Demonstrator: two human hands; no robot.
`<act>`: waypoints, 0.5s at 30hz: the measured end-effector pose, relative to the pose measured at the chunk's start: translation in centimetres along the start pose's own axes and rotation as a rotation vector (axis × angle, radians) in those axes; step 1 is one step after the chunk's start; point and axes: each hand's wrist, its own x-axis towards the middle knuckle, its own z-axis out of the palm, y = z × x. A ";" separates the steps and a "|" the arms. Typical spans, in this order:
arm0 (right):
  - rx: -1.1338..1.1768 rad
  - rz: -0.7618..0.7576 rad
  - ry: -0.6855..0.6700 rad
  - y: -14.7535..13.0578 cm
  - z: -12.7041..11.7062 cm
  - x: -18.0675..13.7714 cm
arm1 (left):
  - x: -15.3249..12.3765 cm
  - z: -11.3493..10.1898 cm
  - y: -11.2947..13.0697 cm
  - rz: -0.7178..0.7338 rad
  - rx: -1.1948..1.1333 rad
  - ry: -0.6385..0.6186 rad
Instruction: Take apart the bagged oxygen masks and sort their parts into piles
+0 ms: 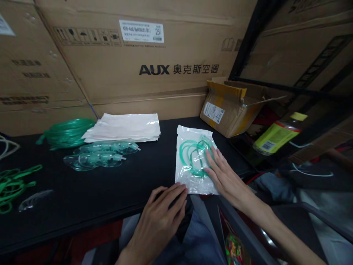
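Note:
A clear-fronted white pouch [183, 180] lies near the table's front edge, with coiled green tubing [185, 154] inside it. Part of what it contains, at the upper right, is covered by my right hand [222, 173], which rests flat on the pouch with its fingers stretched out. At the pouch's lower left corner, the fingertips of my left hand [164, 211] touch the edge. Those fingers are extended and slightly bent, and nothing shows in their grasp. Further left lie two clear green-tinted plastic masks [96, 160], side by side.
Behind the masks are a stack of white pouches [127, 127] and a coil of green tubing [68, 133]. Green elastic straps [13, 186] and a small clear piece [34, 200] lie at left. An open carton [224, 110] and a yellow-labelled bottle [280, 134] stand right. Large cartons [154, 88] line the back.

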 end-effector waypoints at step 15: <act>-0.164 0.198 -0.006 -1.4 2.1 8.5 | -1.2 3.1 1.4 0.158 0.004 0.159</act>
